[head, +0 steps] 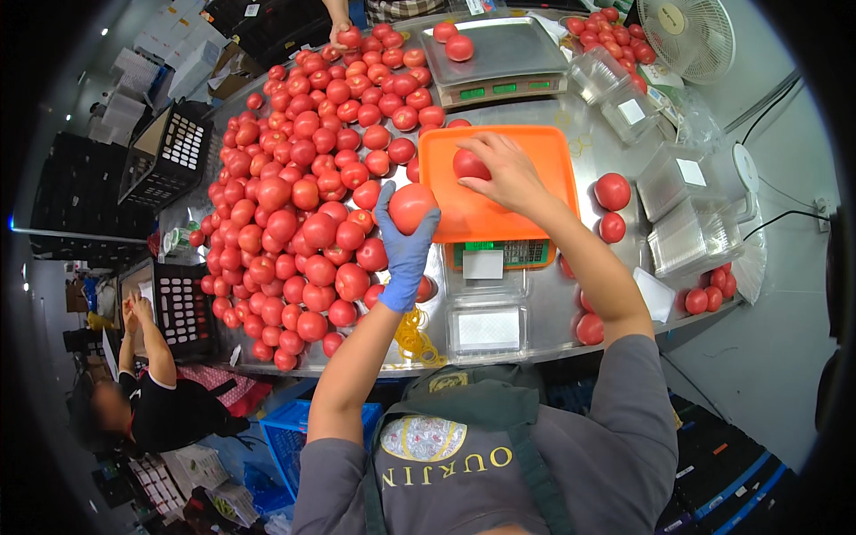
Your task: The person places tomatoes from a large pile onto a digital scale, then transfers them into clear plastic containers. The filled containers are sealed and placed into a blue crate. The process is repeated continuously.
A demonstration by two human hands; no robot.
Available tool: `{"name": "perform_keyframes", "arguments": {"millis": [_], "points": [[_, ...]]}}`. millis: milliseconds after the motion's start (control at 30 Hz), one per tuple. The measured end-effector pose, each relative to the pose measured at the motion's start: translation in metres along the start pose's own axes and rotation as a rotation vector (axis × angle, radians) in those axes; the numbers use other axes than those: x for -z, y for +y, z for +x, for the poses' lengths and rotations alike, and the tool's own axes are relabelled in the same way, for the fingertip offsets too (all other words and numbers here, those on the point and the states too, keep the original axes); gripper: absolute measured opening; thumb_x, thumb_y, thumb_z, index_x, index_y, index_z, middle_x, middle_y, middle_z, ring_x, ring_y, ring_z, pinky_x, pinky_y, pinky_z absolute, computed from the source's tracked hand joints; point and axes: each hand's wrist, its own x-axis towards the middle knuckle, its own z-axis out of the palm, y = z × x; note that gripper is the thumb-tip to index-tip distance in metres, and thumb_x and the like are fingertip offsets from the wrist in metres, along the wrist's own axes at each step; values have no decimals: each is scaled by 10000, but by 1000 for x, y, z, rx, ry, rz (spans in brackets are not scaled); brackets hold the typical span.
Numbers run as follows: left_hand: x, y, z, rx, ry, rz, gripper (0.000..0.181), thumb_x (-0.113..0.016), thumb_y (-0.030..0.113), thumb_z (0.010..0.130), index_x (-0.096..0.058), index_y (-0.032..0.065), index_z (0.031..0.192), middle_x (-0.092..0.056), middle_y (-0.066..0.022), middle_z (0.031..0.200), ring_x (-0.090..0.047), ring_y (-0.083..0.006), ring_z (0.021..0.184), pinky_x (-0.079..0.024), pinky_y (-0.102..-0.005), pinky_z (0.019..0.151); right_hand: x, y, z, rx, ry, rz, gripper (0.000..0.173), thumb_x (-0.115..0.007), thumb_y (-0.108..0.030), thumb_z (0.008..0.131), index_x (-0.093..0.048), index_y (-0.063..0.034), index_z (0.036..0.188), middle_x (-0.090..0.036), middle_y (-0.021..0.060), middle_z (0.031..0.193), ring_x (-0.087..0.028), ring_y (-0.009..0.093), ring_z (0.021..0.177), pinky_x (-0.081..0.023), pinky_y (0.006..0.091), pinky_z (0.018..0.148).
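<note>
My left hand (405, 244), in a blue glove, holds a large tomato (412, 208) at the left edge of an orange tray (495, 217). My bare right hand (500, 167) has its fingers around another tomato (470, 164) over the tray's upper left part. The tray rests on a digital scale (505, 255) with a lit green display. To the left spreads a large heap of tomatoes (301, 200). Below the scale lie clear plastic containers (487, 329) with white pads, and yellow rubber bands (416, 340) lie beside them.
A second scale (498, 53) bearing two tomatoes stands across the metal table. Stacked clear containers (695, 234), loose tomatoes (612, 191) and a fan (685, 37) are at the right. A co-worker's hand (342, 33) holds a tomato at the far edge. Another person (167, 408) is at the left near black crates (184, 307).
</note>
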Motion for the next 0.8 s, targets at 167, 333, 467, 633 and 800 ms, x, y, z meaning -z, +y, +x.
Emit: {"name": "perform_keyframes", "arguments": {"millis": [167, 333, 467, 633, 800], "points": [[19, -1, -73, -53, -278, 123, 912, -863, 206, 709, -337, 28, 1434, -448, -144, 1371, -485, -244, 1249, -453, -350, 1026, -12, -30, -112, -396, -135, 529, 268, -690, -236, 895, -661, -22, 1052, -660, 87, 965, -637, 187, 810, -503, 311, 724], [23, -16, -130, -269, -626, 402, 888, -865, 218, 652, -427, 89, 1414, -496, -217, 1314, -513, -368, 1196, -454, -435, 1006, -53, -85, -215, -788, -150, 1178, 564, -716, -279, 890, -475, -54, 1348, -593, 100, 1156, -619, 157, 982, -516, 295, 807], [24, -28, -150, -233, -749, 549, 840, -838, 267, 652, -468, 150, 1397, -488, -238, 1299, -512, -411, 1170, -474, -455, 968, -65, -98, -234, -804, -133, 1035, 729, -756, -345, 844, -398, -37, 1400, -572, 146, 1219, -599, 199, 1081, -500, 333, 899], [18, -25, -150, -219, -745, 545, 825, -831, 263, 662, -474, 146, 1397, -490, -240, 1294, -511, -416, 1167, -470, -466, 966, -59, -96, -233, -818, -158, 959, 754, -769, -380, 821, -405, -38, 1385, -590, 151, 1196, -602, 219, 1083, -486, 355, 929], [16, -34, -156, -283, -772, 615, 869, -840, 260, 635, -449, 116, 1398, -494, -229, 1290, -506, -417, 1171, -460, -469, 981, -43, -102, -226, -843, -240, 972, 797, -811, -421, 752, -437, -52, 1352, -611, 156, 1152, -613, 243, 1064, -503, 371, 892]]}}
